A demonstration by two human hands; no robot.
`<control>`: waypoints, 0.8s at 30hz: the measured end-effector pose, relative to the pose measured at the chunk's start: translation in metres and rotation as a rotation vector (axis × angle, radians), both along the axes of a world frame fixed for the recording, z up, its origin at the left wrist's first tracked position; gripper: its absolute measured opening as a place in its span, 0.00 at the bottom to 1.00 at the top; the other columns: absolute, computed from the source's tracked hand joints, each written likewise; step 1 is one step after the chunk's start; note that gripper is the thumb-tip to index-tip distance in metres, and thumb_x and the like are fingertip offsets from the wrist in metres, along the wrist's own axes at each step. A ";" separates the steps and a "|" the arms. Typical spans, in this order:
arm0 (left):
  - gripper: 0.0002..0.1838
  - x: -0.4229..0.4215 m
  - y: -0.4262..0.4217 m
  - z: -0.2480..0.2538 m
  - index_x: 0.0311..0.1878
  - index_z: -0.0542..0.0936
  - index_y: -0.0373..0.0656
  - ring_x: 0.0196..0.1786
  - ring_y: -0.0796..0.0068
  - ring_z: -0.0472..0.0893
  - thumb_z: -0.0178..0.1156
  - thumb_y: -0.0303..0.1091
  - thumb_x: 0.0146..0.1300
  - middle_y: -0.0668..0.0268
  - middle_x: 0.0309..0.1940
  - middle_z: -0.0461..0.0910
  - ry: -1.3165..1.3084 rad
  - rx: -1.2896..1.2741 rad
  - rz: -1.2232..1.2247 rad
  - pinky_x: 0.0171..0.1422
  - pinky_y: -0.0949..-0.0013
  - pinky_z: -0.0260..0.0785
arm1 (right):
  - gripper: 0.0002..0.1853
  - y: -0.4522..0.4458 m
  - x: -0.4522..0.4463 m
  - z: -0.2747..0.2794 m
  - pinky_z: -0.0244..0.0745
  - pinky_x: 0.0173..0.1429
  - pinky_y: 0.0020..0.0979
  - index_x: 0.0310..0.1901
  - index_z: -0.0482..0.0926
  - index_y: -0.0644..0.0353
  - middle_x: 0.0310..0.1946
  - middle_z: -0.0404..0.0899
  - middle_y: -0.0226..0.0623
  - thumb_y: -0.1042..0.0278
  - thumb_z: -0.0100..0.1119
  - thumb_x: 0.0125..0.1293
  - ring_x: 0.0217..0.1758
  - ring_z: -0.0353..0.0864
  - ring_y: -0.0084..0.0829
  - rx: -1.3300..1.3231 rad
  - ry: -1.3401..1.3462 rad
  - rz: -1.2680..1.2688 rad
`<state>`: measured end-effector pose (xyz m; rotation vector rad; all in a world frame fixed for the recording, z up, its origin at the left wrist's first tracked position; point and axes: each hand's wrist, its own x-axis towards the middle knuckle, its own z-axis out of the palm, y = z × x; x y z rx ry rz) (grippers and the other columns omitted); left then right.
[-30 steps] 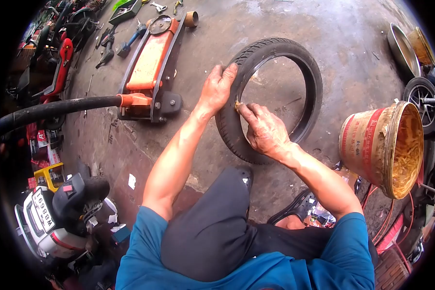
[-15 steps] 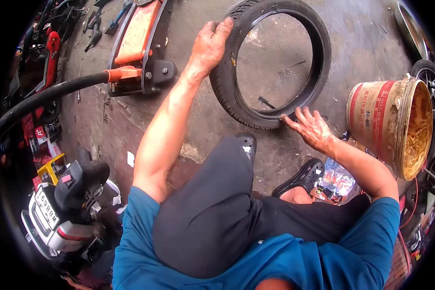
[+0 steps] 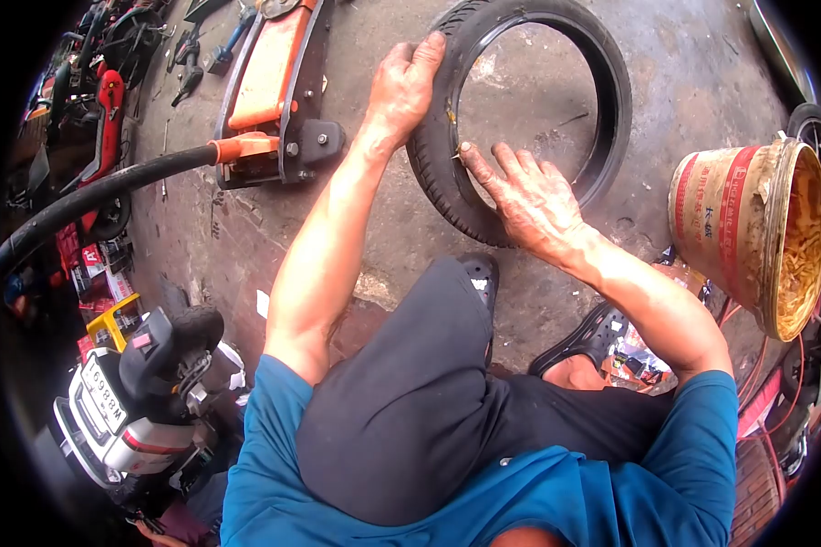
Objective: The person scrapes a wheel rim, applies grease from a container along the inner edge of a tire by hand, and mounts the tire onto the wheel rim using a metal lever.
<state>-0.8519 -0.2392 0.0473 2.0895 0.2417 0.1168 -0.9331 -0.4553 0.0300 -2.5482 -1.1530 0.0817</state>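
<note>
A black tyre lies on the floor in front of me, with a little yellow smear on its left inner edge. My left hand is closed on the tyre's left side, thumb along the top and the other fingers mostly hidden. Over the tyre's lower left inner edge, my right hand is stretched out with its fingers apart and nothing held. Its leading fingertip is beside the bead, close to the yellow smear; whether it touches is hard to tell.
A tilted bucket of yellow grease stands at the right. An orange floor jack with a long black handle is at the left. A scooter sits lower left, and power tools lie upper left.
My right hand has moved up and left from the tyre's bottom edge to its left inner edge. My left hand keeps its hold. The whole view has shifted slightly.
</note>
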 end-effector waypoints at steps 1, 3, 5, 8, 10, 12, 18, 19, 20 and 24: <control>0.36 0.001 -0.002 0.000 0.43 0.80 0.27 0.48 0.53 0.82 0.55 0.62 0.67 0.42 0.40 0.82 -0.015 0.004 0.007 0.54 0.57 0.70 | 0.38 0.000 0.000 -0.002 0.77 0.48 0.40 0.75 0.58 0.52 0.56 0.73 0.48 0.71 0.54 0.60 0.51 0.78 0.42 0.004 -0.019 0.002; 0.36 0.002 -0.005 0.000 0.43 0.80 0.27 0.47 0.53 0.82 0.56 0.62 0.67 0.42 0.40 0.83 -0.038 0.013 0.023 0.53 0.57 0.71 | 0.38 -0.002 -0.002 -0.005 0.77 0.46 0.40 0.75 0.58 0.50 0.56 0.73 0.47 0.70 0.54 0.60 0.50 0.78 0.41 -0.023 -0.061 0.018; 0.34 0.001 -0.004 0.004 0.47 0.79 0.28 0.47 0.62 0.80 0.55 0.60 0.69 0.50 0.42 0.83 0.021 0.039 0.016 0.54 0.62 0.69 | 0.38 -0.006 -0.009 -0.007 0.77 0.45 0.39 0.75 0.59 0.47 0.56 0.74 0.46 0.69 0.54 0.61 0.49 0.78 0.40 -0.056 -0.080 0.051; 0.35 0.004 -0.006 0.004 0.44 0.80 0.28 0.47 0.57 0.81 0.56 0.61 0.68 0.46 0.41 0.83 0.008 0.021 0.020 0.54 0.60 0.70 | 0.37 -0.016 -0.019 -0.014 0.76 0.44 0.37 0.75 0.60 0.42 0.55 0.74 0.44 0.67 0.54 0.62 0.47 0.78 0.38 -0.098 -0.128 0.094; 0.35 0.004 -0.006 0.003 0.42 0.80 0.28 0.46 0.53 0.82 0.56 0.61 0.67 0.42 0.40 0.83 -0.014 0.010 0.025 0.54 0.57 0.71 | 0.37 -0.024 -0.027 -0.019 0.76 0.47 0.38 0.75 0.59 0.43 0.56 0.74 0.45 0.68 0.53 0.62 0.49 0.78 0.39 -0.152 -0.078 0.125; 0.35 0.002 -0.005 0.001 0.41 0.80 0.28 0.46 0.52 0.82 0.56 0.61 0.66 0.43 0.39 0.83 -0.016 0.015 0.022 0.54 0.57 0.71 | 0.37 -0.035 -0.039 -0.025 0.74 0.51 0.40 0.75 0.59 0.43 0.58 0.72 0.47 0.69 0.53 0.62 0.54 0.77 0.41 -0.222 -0.044 0.160; 0.30 -0.001 -0.005 0.006 0.45 0.79 0.30 0.46 0.62 0.80 0.53 0.57 0.70 0.48 0.41 0.83 0.046 0.066 0.041 0.54 0.61 0.69 | 0.38 -0.100 -0.052 -0.065 0.61 0.72 0.52 0.73 0.61 0.47 0.69 0.65 0.48 0.65 0.61 0.60 0.74 0.63 0.48 -0.356 0.120 0.165; 0.32 0.000 -0.005 0.005 0.44 0.79 0.29 0.46 0.58 0.81 0.54 0.58 0.69 0.46 0.40 0.83 0.017 0.050 0.042 0.54 0.59 0.69 | 0.40 -0.095 -0.047 -0.054 0.60 0.73 0.52 0.73 0.61 0.48 0.69 0.64 0.47 0.62 0.64 0.58 0.74 0.62 0.48 -0.290 0.122 0.150; 0.33 -0.001 -0.005 0.002 0.42 0.80 0.29 0.46 0.55 0.81 0.55 0.60 0.68 0.44 0.38 0.83 -0.008 0.032 0.042 0.54 0.58 0.70 | 0.41 -0.087 -0.044 -0.041 0.58 0.74 0.52 0.73 0.61 0.48 0.70 0.63 0.47 0.60 0.67 0.57 0.74 0.61 0.48 -0.225 0.128 0.134; 0.35 0.002 0.000 -0.005 0.39 0.80 0.28 0.46 0.51 0.82 0.56 0.61 0.66 0.42 0.37 0.82 -0.018 0.029 0.031 0.54 0.56 0.70 | 0.46 -0.033 -0.038 -0.020 0.55 0.74 0.56 0.73 0.61 0.46 0.72 0.59 0.44 0.46 0.70 0.53 0.76 0.57 0.48 0.046 0.105 0.064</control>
